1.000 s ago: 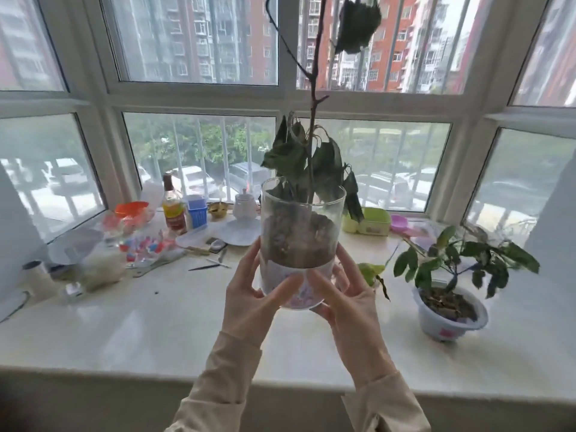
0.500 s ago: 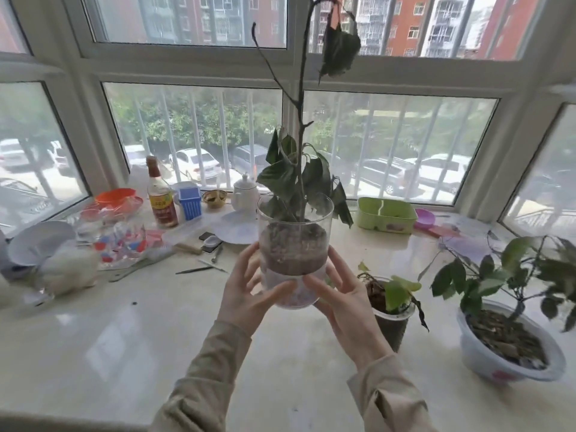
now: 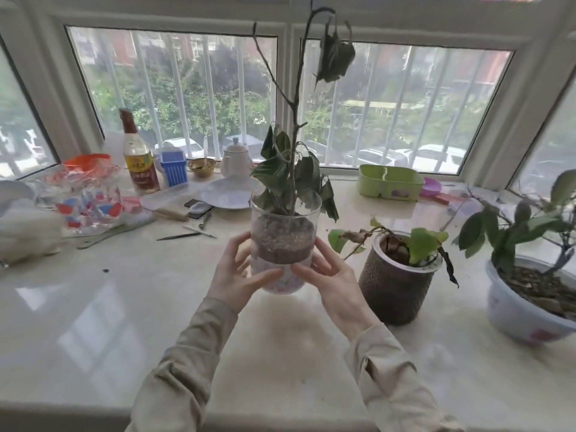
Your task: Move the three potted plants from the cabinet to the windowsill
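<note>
Windowsill: pale glossy stone under barred windows, cluttered at far left.
Left hand: fingers curled around left side of clear pot.
Right hand: fingers wrapped on right side of same pot.
Clear pot: upright, centre, wilted tall stem; touching sill or just above, cannot tell.
Brown pot: just right, standing on sill.
White pot: far right on sill.
Bottle: far left, upright.
</note>
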